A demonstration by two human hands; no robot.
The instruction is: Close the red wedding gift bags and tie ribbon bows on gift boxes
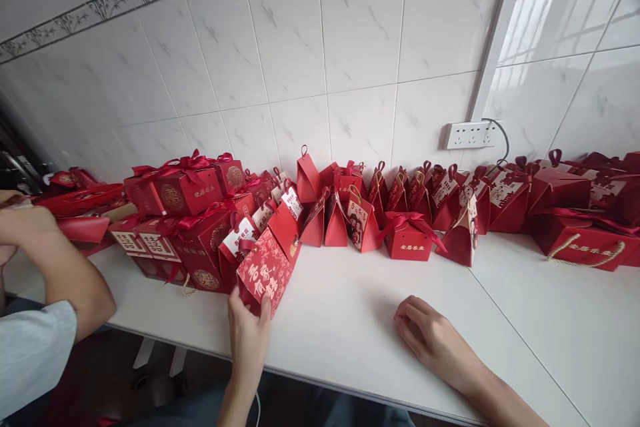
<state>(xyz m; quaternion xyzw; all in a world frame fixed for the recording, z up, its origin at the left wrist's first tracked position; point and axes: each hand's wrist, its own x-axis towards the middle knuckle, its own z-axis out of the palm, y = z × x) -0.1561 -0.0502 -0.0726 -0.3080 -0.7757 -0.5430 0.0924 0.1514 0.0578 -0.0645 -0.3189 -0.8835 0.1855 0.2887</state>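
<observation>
My left hand is closed around the lower edge of a red gift box with pale lettering and a flower pattern. The box leans at an angle by the front edge of the white table, against other red boxes. On the bare tabletop to the right rests my right hand, its fingers curled in loosely, with nothing visible in them. Nearest to it stand a small red box with a ribbon bow and a triangular red box.
Stacked red boxes with ribbons stand at the left, and a row of red boxes lines the tiled wall. A socket strip with a cable is on the wall. Another person's arm reaches in at far left.
</observation>
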